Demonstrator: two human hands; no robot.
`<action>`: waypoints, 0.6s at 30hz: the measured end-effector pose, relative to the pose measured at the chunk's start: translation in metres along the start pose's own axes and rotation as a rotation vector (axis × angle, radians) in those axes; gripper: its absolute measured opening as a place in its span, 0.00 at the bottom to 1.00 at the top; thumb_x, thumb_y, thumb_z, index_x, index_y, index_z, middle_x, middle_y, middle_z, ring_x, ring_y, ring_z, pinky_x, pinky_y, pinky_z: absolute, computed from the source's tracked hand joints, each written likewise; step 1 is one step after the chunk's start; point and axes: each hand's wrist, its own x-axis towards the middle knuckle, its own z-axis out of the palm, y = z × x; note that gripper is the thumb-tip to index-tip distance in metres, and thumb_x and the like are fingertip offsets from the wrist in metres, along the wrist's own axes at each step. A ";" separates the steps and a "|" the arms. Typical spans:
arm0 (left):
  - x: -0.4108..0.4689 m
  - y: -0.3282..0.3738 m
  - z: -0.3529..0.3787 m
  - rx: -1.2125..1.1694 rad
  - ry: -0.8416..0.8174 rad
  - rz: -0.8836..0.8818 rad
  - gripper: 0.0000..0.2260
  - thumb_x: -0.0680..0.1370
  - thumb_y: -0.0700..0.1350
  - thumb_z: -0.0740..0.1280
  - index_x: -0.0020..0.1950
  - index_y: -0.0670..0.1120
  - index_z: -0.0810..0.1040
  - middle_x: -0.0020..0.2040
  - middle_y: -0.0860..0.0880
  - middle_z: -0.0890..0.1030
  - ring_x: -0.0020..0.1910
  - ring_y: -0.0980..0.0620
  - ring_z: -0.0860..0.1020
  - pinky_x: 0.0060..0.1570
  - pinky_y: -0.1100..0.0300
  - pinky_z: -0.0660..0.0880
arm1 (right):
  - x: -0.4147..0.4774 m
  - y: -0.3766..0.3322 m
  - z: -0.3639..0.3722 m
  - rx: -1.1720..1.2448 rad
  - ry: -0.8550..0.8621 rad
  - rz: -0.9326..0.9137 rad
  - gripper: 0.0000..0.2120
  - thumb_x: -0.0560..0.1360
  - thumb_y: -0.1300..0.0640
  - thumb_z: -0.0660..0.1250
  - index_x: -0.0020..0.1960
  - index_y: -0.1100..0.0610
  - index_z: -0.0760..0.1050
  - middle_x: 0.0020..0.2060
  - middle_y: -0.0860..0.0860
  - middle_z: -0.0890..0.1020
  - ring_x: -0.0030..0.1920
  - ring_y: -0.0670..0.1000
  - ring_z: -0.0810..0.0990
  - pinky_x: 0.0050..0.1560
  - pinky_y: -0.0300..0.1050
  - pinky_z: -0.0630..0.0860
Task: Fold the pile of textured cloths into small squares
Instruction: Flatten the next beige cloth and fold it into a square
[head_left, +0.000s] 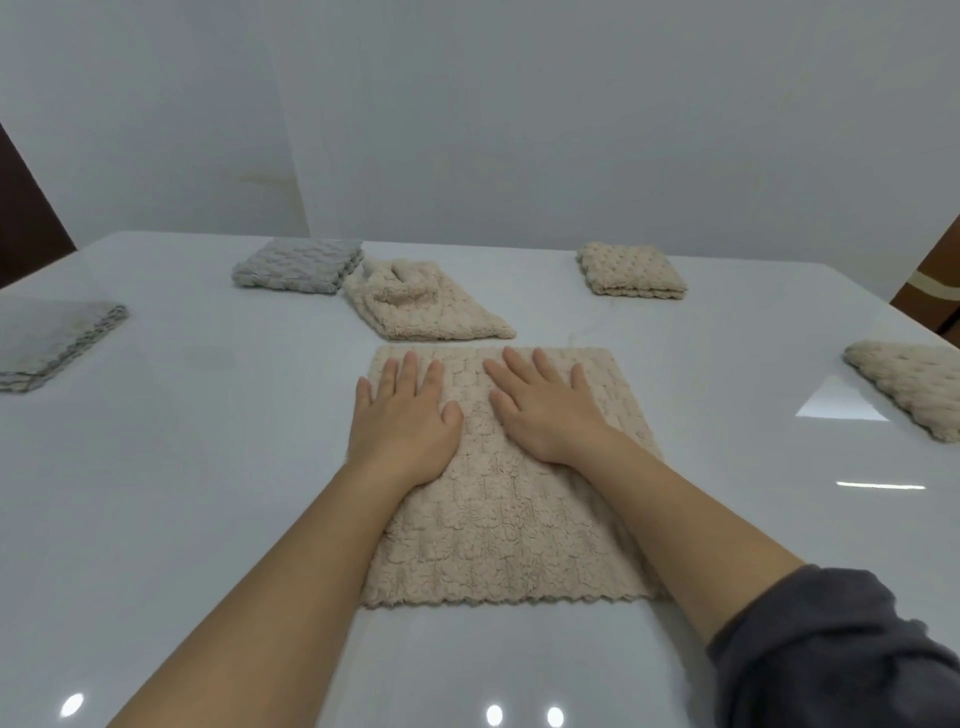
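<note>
Beige cloth (511, 499) flat on white table (208, 467); left hand (408, 421) and right hand (545, 410) pressed on it, palms down, fingers spread.

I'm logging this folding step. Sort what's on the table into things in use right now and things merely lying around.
In use:
- beige cloth, flat under both palms
- left hand
- right hand

Lying around:
- rumpled beige cloth
- folded grey cloth
- folded beige cloth
- grey cloth at left edge
- beige cloth at right edge
</note>
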 end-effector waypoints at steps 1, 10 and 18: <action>0.000 0.000 0.000 -0.002 0.003 0.002 0.27 0.82 0.55 0.43 0.80 0.51 0.43 0.80 0.48 0.41 0.78 0.49 0.40 0.75 0.46 0.39 | -0.001 0.009 -0.001 -0.006 0.011 0.025 0.25 0.83 0.44 0.41 0.79 0.43 0.44 0.79 0.45 0.43 0.78 0.53 0.39 0.74 0.63 0.36; 0.000 0.000 0.001 0.006 0.007 0.003 0.27 0.81 0.55 0.43 0.80 0.51 0.43 0.80 0.47 0.41 0.78 0.48 0.41 0.75 0.46 0.39 | -0.030 0.033 -0.016 -0.020 0.083 0.175 0.26 0.83 0.47 0.41 0.80 0.48 0.43 0.79 0.49 0.43 0.78 0.54 0.39 0.74 0.65 0.36; 0.000 -0.001 -0.001 0.006 -0.002 0.009 0.27 0.82 0.55 0.43 0.80 0.51 0.42 0.80 0.47 0.41 0.78 0.48 0.40 0.75 0.46 0.39 | -0.053 0.007 0.003 -0.008 -0.001 0.061 0.27 0.83 0.42 0.40 0.80 0.46 0.41 0.79 0.45 0.40 0.78 0.52 0.37 0.75 0.61 0.35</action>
